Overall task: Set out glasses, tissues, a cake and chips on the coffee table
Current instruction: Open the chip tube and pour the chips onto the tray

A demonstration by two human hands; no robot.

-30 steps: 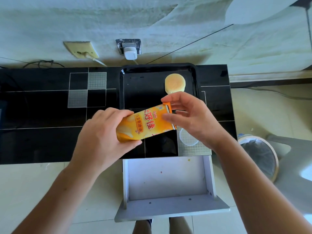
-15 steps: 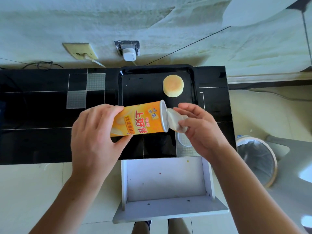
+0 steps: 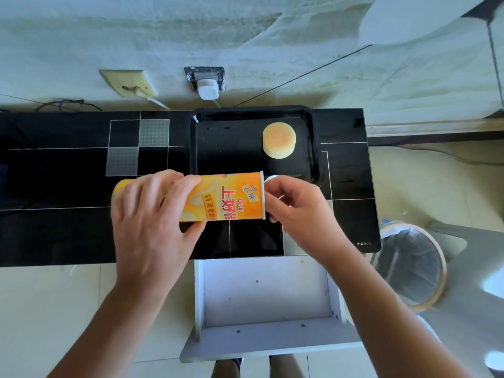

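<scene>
Glossy black table (image 3: pixel 68 233) with white grid lines runs along a pale wall; head view looks straight down on it.

Chips can (image 3: pixel 222 196): orange cylinder, held on its side above the table's front half, open-end rim pointing right. Left hand (image 3: pixel 152 222) grips the closed left end, fingers (image 3: pixel 174 181) curled over the top of the can, thumb underneath. Right hand (image 3: pixel 296 214) sits at the rim end, touching it; its fingers are curled around a small white piece (image 3: pixel 271 178), probably the lid or seal, which shows just above the knuckles. Cannot tell whether that piece is free of the can.

Black tray (image 3: pixel 199 148) lies on the table just behind the can, against the wall side. Round yellow cake (image 3: pixel 279 141) rests in the tray's right part, well apart from both hands.

Below the table edge: open white drawer (image 3: pixel 267 296) with a few specks on its floor. Bin with dark liner (image 3: pixel 409 268) stands on the tiled floor to the right. On the wall: a socket with white charger (image 3: pixel 207 88) and a beige plate (image 3: pixel 128 83) with a cable.
</scene>
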